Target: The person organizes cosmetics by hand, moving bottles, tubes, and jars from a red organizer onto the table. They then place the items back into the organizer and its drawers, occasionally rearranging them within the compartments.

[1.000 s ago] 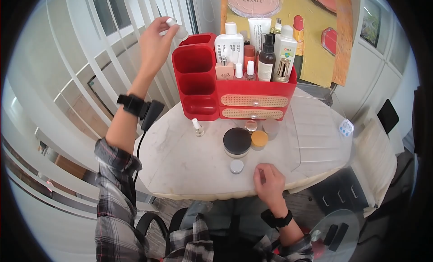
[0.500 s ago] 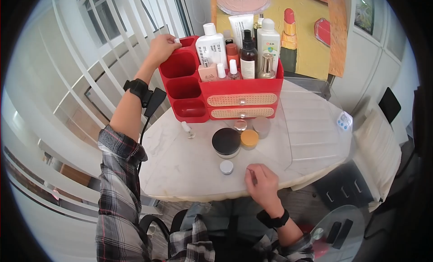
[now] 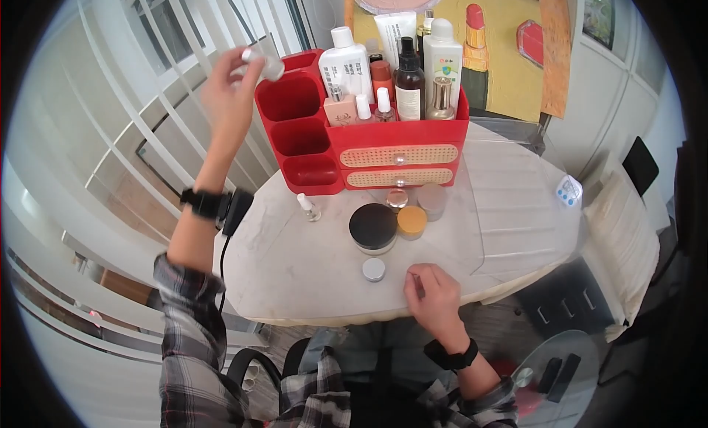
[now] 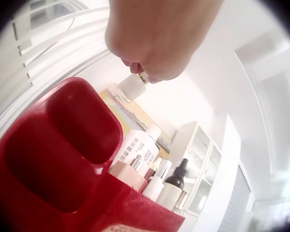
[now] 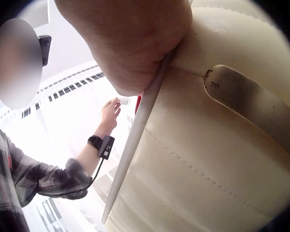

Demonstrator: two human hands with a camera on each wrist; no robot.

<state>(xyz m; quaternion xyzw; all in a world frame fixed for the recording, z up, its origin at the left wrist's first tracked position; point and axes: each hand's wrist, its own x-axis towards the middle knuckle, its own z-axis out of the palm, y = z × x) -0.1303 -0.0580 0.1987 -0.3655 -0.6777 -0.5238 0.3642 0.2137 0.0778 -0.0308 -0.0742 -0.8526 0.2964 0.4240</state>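
My left hand (image 3: pixel 230 89) is raised beside the upper left of the red organizer (image 3: pixel 398 138). Its fingers pinch a small frosted bottle (image 4: pixel 131 88) by the white cap, the pale body pointing away from the hand. In the left wrist view a gold band shows at the bottle's neck, and the red compartments lie below it. My right hand (image 3: pixel 435 295) rests at the table's front edge, fingers loosely curled and holding nothing. Nearest to it is a small silver-lidded jar (image 3: pixel 374 269).
A black-lidded jar (image 3: pixel 373 226), a yellow-lidded jar (image 3: pixel 411 221) and a little clear bottle with a white cap (image 3: pixel 308 207) stand on the marbled table (image 3: pixel 273 280). Several bottles fill the organizer's right part, including a white bottle (image 3: pixel 348 70). White blinds (image 3: pixel 133 126) hang close on the left.
My left hand first came down to the organizer's back left compartment, then rose away to the left, with the small frosted bottle in its fingers now. The right hand has stayed at the table edge.
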